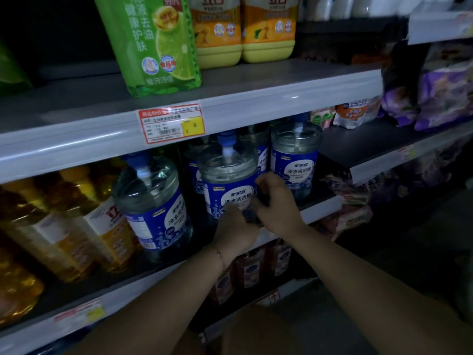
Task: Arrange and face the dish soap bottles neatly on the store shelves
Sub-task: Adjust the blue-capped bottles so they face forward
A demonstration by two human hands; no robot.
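Both hands are on it: the right hand (pixel 277 203) has its fingers curled round the right flank of the middle bottle (pixel 226 175), and the left hand (pixel 234 226) is bent onto the lower front of the blue label, so the bottle is held between them low down. Something dark sits between the two hands, but the light is too dim to tell what it is.

The bottle itself stands upright in the centre of the frame, near the front lip of the middle shelf (pixel 320 208), label roughly towards us. To its left is a matching clear bottle (pixel 153 201), leaning as the lens shows it; up and to the right stands another one (pixel 295 155), set further back, with more blue labels in the shadow behind. Amber bottles (pixel 102 221) crowd the lower left, and a price tag (pixel 171 123) hangs on the rail above.

Now the risks, as I judge them. The grip is low on a tall, heavy, round bottle, so a quick twist to square the label could tip the top backwards into the row behind. Pull it too far forward and the base goes over the shelf lip. The blue pump cap sits close under the rail, so lifting it could knock the cap. A wide swing left could clip the neighbour
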